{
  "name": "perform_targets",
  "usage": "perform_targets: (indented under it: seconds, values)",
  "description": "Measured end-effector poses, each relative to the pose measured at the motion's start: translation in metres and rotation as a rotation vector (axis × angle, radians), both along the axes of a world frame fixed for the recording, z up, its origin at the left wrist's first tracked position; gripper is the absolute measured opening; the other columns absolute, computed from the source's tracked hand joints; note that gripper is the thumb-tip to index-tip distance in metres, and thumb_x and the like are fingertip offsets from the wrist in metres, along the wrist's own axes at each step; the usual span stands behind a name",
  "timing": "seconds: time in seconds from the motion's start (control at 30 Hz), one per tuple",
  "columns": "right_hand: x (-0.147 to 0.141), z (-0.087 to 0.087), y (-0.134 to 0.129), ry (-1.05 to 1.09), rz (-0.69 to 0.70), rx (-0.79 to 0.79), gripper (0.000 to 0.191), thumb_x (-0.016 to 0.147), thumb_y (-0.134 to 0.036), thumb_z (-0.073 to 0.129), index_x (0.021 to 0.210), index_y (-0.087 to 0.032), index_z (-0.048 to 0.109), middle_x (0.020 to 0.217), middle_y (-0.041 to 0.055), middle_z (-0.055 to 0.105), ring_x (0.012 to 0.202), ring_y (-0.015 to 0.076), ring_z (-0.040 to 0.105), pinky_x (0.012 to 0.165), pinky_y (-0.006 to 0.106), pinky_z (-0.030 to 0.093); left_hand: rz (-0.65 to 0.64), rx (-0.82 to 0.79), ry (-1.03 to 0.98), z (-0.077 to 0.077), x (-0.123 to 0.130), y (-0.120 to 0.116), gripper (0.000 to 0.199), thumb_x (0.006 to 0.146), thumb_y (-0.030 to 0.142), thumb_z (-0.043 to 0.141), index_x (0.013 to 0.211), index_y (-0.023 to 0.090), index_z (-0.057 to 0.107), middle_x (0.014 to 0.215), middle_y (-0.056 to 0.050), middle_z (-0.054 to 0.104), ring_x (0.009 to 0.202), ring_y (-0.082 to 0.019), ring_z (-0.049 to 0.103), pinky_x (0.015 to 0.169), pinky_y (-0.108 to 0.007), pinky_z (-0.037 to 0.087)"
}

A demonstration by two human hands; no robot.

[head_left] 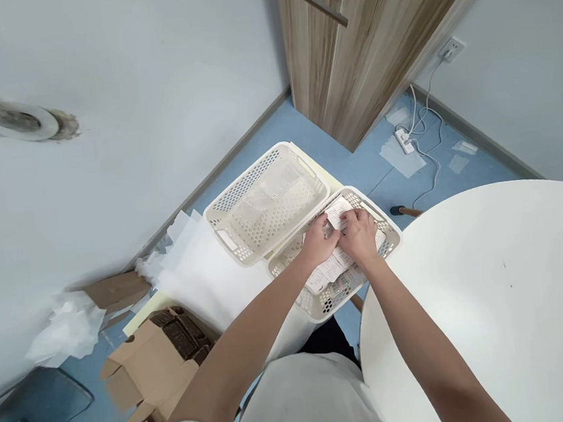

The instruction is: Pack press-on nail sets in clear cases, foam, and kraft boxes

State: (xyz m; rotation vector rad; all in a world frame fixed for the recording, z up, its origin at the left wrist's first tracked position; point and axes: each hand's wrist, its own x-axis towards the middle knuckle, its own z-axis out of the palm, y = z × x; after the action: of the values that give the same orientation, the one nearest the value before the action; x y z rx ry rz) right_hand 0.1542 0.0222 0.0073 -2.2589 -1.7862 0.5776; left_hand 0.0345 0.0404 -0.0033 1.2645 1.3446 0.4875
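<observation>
Both my hands are over the right one of two cream perforated baskets [393, 231]. A small printed white paper [338, 210] is between my left hand [319, 240] and my right hand [359, 235], and the fingers of both are closed on it. More printed papers [325, 273] lie in the basket under my hands, with small clear packets beside them near the basket's front side. The left basket [265, 202] stands alongside, with a few pale, flat pieces inside.
White sheets [207, 266] spread left of the baskets. Opened cardboard boxes [147, 373] and a dark chair [35, 411] are at lower left. A round white table [501, 295] stands right, a wooden cabinet [344, 43] behind. A power strip [404, 141] lies on the floor.
</observation>
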Motion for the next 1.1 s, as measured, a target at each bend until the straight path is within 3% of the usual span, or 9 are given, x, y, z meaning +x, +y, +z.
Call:
perform_targets:
  seconds: [0.13,0.27,0.4,0.5,0.67,0.77,0.93,1.1]
  values:
    - [-0.002,0.008,-0.005,0.041,0.024,0.02,0.031,0.066,-0.032,0.061,0.093,-0.019,0.053,0.102,0.0107,0.046,0.097,0.0293,0.041,0.083,0.043,0.03,0.03,0.041,0.013,0.003,-0.009,-0.009,0.046,0.074,0.012,0.052,0.119,0.017,0.046,0.115,-0.011,0.055,0.103,-0.02,0.053,0.079,-0.031,0.047]
    - [-0.005,0.026,-0.014,0.204,0.076,0.044,0.033,0.066,-0.031,0.06,0.095,-0.018,0.052,0.101,0.0096,0.045,0.096,0.026,0.045,0.085,0.039,0.035,0.025,0.181,0.069,0.016,-0.023,-0.019,0.049,0.072,0.006,0.051,0.119,0.017,0.045,0.105,-0.009,0.057,0.093,-0.016,0.056,0.077,-0.03,0.048]
    - [-0.008,0.045,-0.031,0.424,0.095,0.062,0.034,0.069,-0.037,0.057,0.098,-0.019,0.052,0.102,0.0083,0.047,0.098,0.0228,0.048,0.085,0.037,0.04,-0.019,0.351,0.117,0.038,-0.04,-0.029,0.031,0.078,0.016,0.05,0.109,0.019,0.054,0.099,-0.007,0.058,0.086,-0.014,0.056,0.079,-0.029,0.047]
    - [-0.014,0.06,-0.054,0.582,-0.006,0.053,0.039,0.071,-0.046,0.057,0.099,-0.02,0.053,0.102,0.0076,0.052,0.094,0.021,0.052,0.083,0.037,0.042,-0.023,0.405,0.13,0.062,-0.053,-0.042,0.021,0.082,0.024,0.048,0.099,0.018,0.06,0.093,-0.006,0.06,0.082,-0.014,0.057,0.077,-0.027,0.047]
    - [-0.029,0.094,-0.107,1.0,-0.236,0.054,0.045,0.07,-0.046,0.06,0.105,-0.019,0.051,0.093,0.0059,0.06,0.086,0.0168,0.056,0.08,0.035,0.045,-0.11,0.401,0.019,0.105,-0.076,-0.086,0.024,0.084,0.034,0.045,0.085,0.017,0.063,0.081,-0.004,0.063,0.074,-0.013,0.057,0.069,-0.024,0.045]
    - [-0.04,0.119,-0.146,1.144,-0.348,0.126,0.044,0.067,-0.042,0.064,0.103,-0.02,0.054,0.094,0.0054,0.062,0.086,0.0161,0.057,0.081,0.034,0.044,-0.143,0.344,-0.093,0.122,-0.09,-0.119,0.028,0.083,0.037,0.045,0.081,0.015,0.062,0.069,-0.002,0.061,0.063,-0.011,0.054,0.06,-0.022,0.043]
    - [-0.06,0.149,-0.217,1.189,-0.429,0.216,0.035,0.068,-0.043,0.063,0.095,-0.021,0.06,0.089,0.0045,0.065,0.076,0.0152,0.057,0.074,0.032,0.045,-0.155,0.25,-0.282,0.139,-0.106,-0.169,0.028,0.081,0.039,0.046,0.075,0.014,0.059,0.057,0.001,0.053,0.056,-0.01,0.05,0.057,-0.022,0.041]
    - [-0.07,0.167,-0.281,1.176,-0.47,0.297,0.033,0.068,-0.044,0.063,0.092,-0.021,0.061,0.089,0.0045,0.066,0.076,0.0164,0.059,0.074,0.034,0.046,-0.284,0.116,-0.393,0.152,-0.105,-0.211,0.028,0.08,0.039,0.049,0.069,0.015,0.055,0.056,0.001,0.052,0.056,-0.01,0.051,0.06,-0.024,0.044]
